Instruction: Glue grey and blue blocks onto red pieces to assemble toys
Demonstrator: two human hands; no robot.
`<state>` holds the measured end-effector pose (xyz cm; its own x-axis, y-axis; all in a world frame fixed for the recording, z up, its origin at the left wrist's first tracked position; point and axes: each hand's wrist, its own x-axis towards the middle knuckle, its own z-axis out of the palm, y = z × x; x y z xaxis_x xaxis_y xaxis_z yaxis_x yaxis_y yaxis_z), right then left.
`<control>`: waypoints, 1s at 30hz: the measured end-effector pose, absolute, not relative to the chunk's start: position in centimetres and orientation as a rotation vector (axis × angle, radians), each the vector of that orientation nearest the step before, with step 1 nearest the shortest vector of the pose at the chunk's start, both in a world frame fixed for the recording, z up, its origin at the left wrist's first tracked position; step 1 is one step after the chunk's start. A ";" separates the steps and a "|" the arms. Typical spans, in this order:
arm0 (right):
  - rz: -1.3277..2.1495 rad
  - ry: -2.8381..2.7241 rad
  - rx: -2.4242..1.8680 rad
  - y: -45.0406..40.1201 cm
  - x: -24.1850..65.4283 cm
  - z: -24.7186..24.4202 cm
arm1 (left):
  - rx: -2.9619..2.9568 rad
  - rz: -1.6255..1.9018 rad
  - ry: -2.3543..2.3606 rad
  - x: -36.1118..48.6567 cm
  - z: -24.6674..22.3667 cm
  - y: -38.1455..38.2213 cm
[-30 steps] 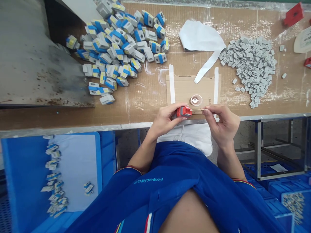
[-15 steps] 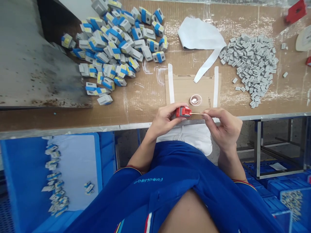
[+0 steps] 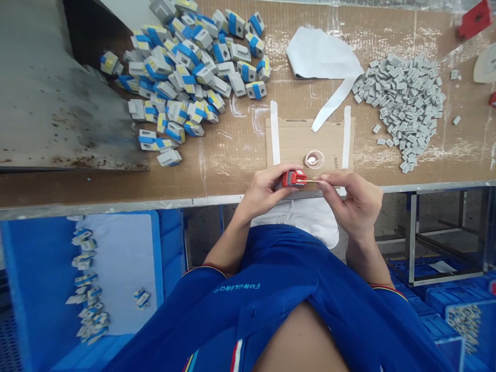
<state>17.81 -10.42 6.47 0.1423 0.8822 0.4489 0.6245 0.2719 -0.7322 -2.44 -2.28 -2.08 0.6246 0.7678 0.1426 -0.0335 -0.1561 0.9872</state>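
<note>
At the front edge of the table, my left hand pinches a small red block with a grey band between thumb and fingers. My right hand grips a thin wooden cotton swab, held level. Its pale tip lies over the recess in the block's right side; whether it touches the inside I cannot tell. Just beyond the block, a small clear cup with something white in it stands on a taped cardboard sheet.
Many grey toy-like blocks with blue and yellow bands are heaped at the left beside a metal box. Small grey pieces lie piled at the right. A white cloth lies between. A blue crate stands below left.
My right hand has moved slightly left, bringing the swab's tip further over the recess of the red block. My left hand keeps its hold. The view has shifted a little.
</note>
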 end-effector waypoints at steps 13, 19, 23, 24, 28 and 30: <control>0.057 -1.349 -1.514 -10.1 20.2 4.4 | 1.426 0.798 0.565 -2.5 -2.2 -2.5; 0.084 -1.411 -1.558 -8.6 20.4 2.2 | 1.387 0.790 0.580 -2.3 -2.0 -2.6; 0.102 -1.425 -1.557 -8.7 20.6 2.2 | 1.304 0.805 0.532 -2.4 -2.1 -2.7; 0.075 -1.432 -1.555 -8.7 20.7 2.7 | 1.284 0.811 0.521 -2.5 -2.1 -2.8; 0.019 -1.511 -1.505 -7.8 20.1 6.6 | 1.218 0.843 0.504 -3.4 -1.8 -3.2; 0.087 -1.587 -1.467 -6.6 18.6 8.2 | 1.203 0.881 0.517 -4.4 -1.7 -3.5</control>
<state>18.57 -6.57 8.25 0.1588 0.8090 0.5660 0.7419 0.2805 -0.6091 -4.36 -3.47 -1.66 0.5776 0.8101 0.1009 -0.3068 0.1008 0.9464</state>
